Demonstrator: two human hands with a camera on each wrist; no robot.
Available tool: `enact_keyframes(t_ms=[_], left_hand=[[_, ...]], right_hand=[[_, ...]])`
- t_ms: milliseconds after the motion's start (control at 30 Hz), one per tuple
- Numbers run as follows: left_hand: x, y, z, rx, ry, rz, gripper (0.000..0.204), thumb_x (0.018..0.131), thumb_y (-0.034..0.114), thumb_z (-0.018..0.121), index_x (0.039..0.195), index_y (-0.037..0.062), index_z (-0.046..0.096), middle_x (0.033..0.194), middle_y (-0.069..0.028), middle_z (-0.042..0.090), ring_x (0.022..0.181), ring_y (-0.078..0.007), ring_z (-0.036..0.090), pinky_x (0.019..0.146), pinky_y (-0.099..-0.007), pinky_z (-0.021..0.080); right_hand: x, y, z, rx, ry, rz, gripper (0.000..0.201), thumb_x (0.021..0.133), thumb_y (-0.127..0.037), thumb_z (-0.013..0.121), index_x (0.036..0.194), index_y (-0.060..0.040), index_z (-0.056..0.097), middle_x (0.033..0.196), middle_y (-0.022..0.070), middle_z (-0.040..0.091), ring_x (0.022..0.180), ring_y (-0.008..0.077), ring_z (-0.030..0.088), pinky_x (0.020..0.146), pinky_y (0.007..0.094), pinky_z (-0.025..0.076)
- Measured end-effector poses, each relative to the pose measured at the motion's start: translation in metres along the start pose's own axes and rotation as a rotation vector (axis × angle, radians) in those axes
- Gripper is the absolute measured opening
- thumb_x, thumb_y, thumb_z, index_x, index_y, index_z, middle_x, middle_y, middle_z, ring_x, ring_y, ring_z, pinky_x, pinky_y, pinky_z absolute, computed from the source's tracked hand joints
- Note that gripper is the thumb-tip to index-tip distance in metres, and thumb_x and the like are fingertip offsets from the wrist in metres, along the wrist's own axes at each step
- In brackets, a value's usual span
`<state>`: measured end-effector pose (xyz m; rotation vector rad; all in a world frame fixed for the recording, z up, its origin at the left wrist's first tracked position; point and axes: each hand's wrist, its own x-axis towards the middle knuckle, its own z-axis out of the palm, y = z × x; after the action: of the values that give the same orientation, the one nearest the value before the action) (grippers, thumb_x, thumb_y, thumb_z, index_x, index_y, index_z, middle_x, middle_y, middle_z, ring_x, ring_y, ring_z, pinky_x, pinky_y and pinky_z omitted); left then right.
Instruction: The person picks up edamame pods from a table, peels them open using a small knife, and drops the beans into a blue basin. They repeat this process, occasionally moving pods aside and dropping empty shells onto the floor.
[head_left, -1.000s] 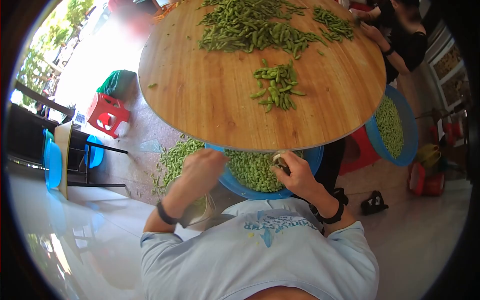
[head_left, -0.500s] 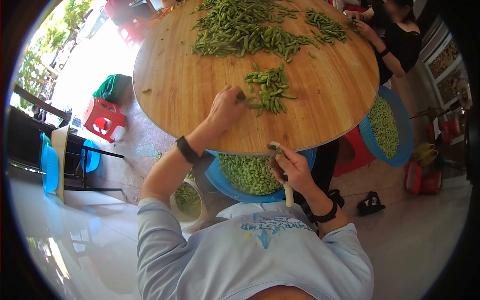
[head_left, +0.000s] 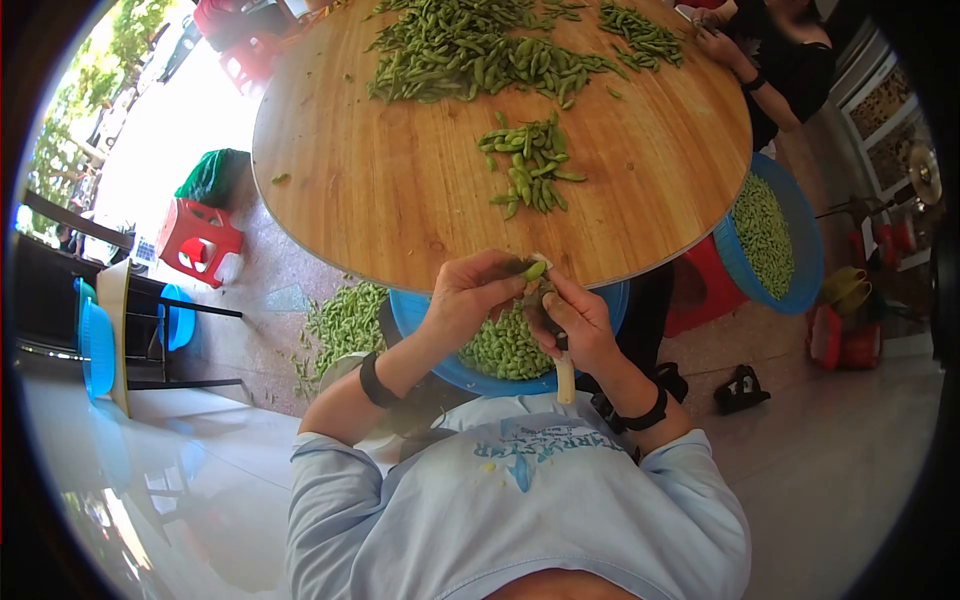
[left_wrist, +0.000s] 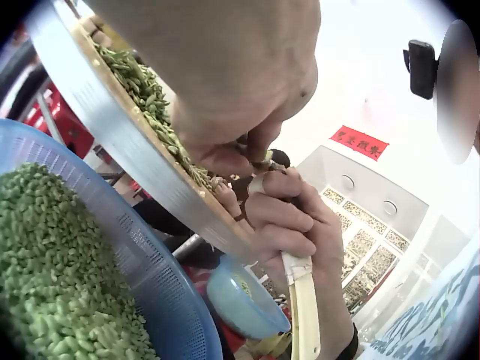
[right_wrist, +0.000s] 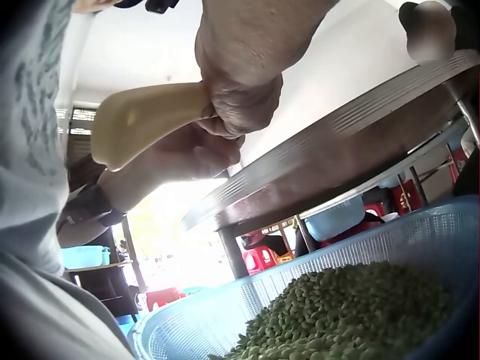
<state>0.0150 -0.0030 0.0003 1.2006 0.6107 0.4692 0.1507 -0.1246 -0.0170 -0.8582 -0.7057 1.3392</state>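
Observation:
My left hand [head_left: 468, 300] pinches a green soybean pod [head_left: 536, 270] just over the table's near edge. Close against it, my right hand [head_left: 588, 325] grips a tool with a cream handle [head_left: 566, 382]; its other end is hidden among the fingers. In the left wrist view the handle [left_wrist: 304, 319] sticks out below the right fist, and a pale wrap covers one finger [left_wrist: 257, 184]. Below both hands sits a blue basket [left_wrist: 169, 277] of shelled soybeans [head_left: 505, 348]. A small pile of pods [head_left: 535, 165] lies ahead on the round wooden table [head_left: 370, 200].
A larger heap of pods [head_left: 460, 65] covers the table's far part. Another person [head_left: 790, 60] sits at the right, near a second blue basket [head_left: 812, 255] of beans. Pods [head_left: 345, 325] lie on the floor at the left, and a red stool [head_left: 200, 240] stands beyond.
My left hand went from low over the floor side up to the small pile, then came back with a pod to my right hand. The right hand stayed near the table edge with the tool.

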Motion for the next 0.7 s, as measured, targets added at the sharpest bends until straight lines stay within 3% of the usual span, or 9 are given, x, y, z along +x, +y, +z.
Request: enact_keyframes(t_ms=[333,400,433,500,533,600,633,700], left_hand=[[-0.003,-0.016,-0.002,-0.167,-0.035,0.119,0.017,0.083,-0.002,0.063,0.100,-0.0014,0.061,0.086,-0.0081,0.065,0.061,-0.0122,0.058,0.049,-0.0230,0.044],[0.001,-0.011,-0.008,-0.404,-0.146,-0.085,0.019,0.083,-0.002,0.063,0.102,-0.0004,0.060,0.087,-0.0096,0.065,0.061,-0.0135,0.058,0.048,-0.0241,0.044],[0.003,-0.012,-0.013,-0.406,-0.143,-0.084,0.019,0.083,-0.002,0.063,0.102,-0.0004,0.060,0.087,-0.0096,0.065,0.061,-0.0135,0.058,0.048,-0.0241,0.044],[0.004,-0.017,-0.020,-0.673,-0.340,-0.320,0.021,0.083,-0.002,0.063,0.104,0.0009,0.059,0.086,-0.0107,0.064,0.062,-0.0157,0.059,0.047,-0.0252,0.045],[0.002,-0.018,-0.019,-0.679,-0.331,-0.324,0.021,0.083,-0.002,0.063,0.104,0.0009,0.059,0.086,-0.0107,0.064,0.062,-0.0157,0.059,0.047,-0.0252,0.045],[0.002,-0.017,-0.012,-0.390,-0.185,-0.224,0.020,0.083,0.002,0.065,0.102,-0.0003,0.058,0.083,-0.0062,0.062,0.063,-0.0153,0.059,0.048,-0.0278,0.047],[0.000,-0.017,-0.008,-0.396,-0.180,-0.225,0.020,0.083,0.002,0.065,0.102,-0.0003,0.058,0.083,-0.0062,0.062,0.063,-0.0153,0.059,0.048,-0.0278,0.047],[-0.006,-0.018,-0.002,0.471,-0.033,0.362,0.023,0.081,0.006,0.069,0.099,-0.0017,0.057,0.079,-0.0070,0.061,0.060,-0.0193,0.059,0.049,-0.0315,0.047]], right_hand=[[-0.001,0.005,-0.002,-0.165,0.018,-0.103,0.034,0.099,-0.012,0.041,0.131,-0.0003,0.046,0.070,0.0011,0.050,0.048,0.0046,0.040,0.041,0.0180,0.034],[0.000,-0.001,-0.003,-0.168,0.008,-0.102,0.033,0.098,-0.011,0.042,0.129,0.0000,0.048,0.069,0.0016,0.051,0.048,0.0049,0.041,0.041,0.0182,0.034],[0.000,-0.005,-0.004,-0.058,-0.022,-0.030,0.033,0.098,-0.011,0.043,0.128,0.0001,0.048,0.070,0.0025,0.051,0.048,0.0055,0.041,0.041,0.0187,0.034],[-0.002,-0.008,-0.008,0.056,-0.053,0.056,0.032,0.097,-0.010,0.044,0.127,0.0001,0.049,0.070,0.0034,0.052,0.048,0.0060,0.042,0.040,0.0191,0.034],[-0.002,-0.009,-0.009,0.110,-0.038,0.100,0.031,0.097,-0.010,0.044,0.125,0.0002,0.050,0.070,0.0044,0.052,0.048,0.0066,0.042,0.040,0.0195,0.034],[-0.001,-0.009,-0.010,0.161,-0.026,0.146,0.030,0.096,-0.010,0.045,0.123,0.0003,0.051,0.070,0.0053,0.053,0.048,0.0072,0.043,0.039,0.0200,0.034],[-0.002,-0.008,-0.010,0.178,0.000,0.168,0.028,0.096,-0.010,0.045,0.121,0.0004,0.052,0.070,0.0059,0.053,0.048,0.0073,0.043,0.039,0.0201,0.035],[-0.004,-0.008,-0.010,0.201,0.031,0.200,0.026,0.096,-0.010,0.045,0.119,0.0004,0.054,0.070,0.0065,0.054,0.048,0.0074,0.043,0.039,0.0202,0.035]])
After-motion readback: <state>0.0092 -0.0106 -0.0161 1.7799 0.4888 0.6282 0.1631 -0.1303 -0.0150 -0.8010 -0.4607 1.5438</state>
